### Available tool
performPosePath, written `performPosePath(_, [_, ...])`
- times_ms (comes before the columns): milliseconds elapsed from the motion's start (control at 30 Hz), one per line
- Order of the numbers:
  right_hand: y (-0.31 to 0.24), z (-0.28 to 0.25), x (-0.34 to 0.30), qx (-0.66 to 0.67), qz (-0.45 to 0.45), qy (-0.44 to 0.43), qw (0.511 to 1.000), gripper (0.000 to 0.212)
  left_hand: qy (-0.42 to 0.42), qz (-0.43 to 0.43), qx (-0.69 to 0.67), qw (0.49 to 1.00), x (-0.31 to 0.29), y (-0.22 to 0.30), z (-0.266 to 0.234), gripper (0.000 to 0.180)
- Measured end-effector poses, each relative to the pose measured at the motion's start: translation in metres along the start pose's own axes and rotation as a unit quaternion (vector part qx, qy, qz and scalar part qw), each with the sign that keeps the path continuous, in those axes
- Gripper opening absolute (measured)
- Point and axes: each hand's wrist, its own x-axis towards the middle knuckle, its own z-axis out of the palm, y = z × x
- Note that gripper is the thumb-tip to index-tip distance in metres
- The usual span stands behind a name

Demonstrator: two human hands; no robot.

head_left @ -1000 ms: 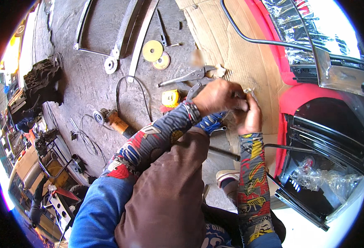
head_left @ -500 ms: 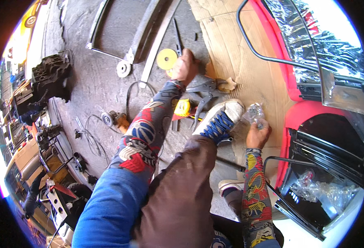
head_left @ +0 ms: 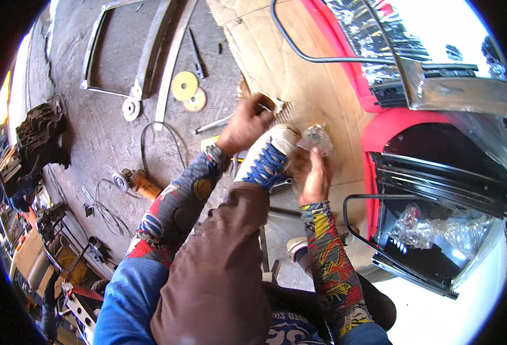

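My right hand (head_left: 315,179) pinches a small clear plastic bag (head_left: 315,139) with metal bits inside, just right of my shoe's toe. My left hand (head_left: 245,125) is at the left side of the toe, fingers curled beside the torn cardboard edge (head_left: 276,104); what they hold, if anything, is hidden. Under that hand a metal tool handle (head_left: 214,124) pokes out, with part of a yellow tape measure (head_left: 208,142) below it. My white shoe (head_left: 268,156) with blue laces stands between both hands.
Two yellow discs (head_left: 184,86), a dark slim tool (head_left: 196,54) and a metal frame (head_left: 90,52) lie ahead on concrete. An orange angle grinder (head_left: 145,185) with its cord is at left. Cardboard (head_left: 299,63) and red-edged black panels (head_left: 443,144) occupy the right.
My left hand has moved from beside the yellow discs to the shoe's toe and the torn cardboard. The right hand has brought the bag closer to the toe. The whole view has shifted.
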Motion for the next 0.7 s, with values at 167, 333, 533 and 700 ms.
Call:
performPosePath(167, [-0.008,-0.006,-0.006,0.285,0.201,-0.15,0.925,0.049,-0.222,0.235,0.205,0.924,-0.047,0.036,0.058,0.033])
performPosePath(333, [0.003,-0.033,0.012,0.355,0.21,-0.209,0.886,0.037,-0.299,0.206,0.211,0.907,-0.044,0.038,0.055,0.03])
performPosePath(533, [0.01,-0.054,0.025,0.09,0.127,-0.06,0.986,0.023,-0.164,0.201,0.326,0.909,-0.016,0.017,0.06,0.019])
performPosePath(700, [-0.014,-0.073,0.031,-0.033,-0.003,-0.178,0.983,0.02,-0.185,0.223,0.472,0.832,0.014,0.005,0.086,0.017])
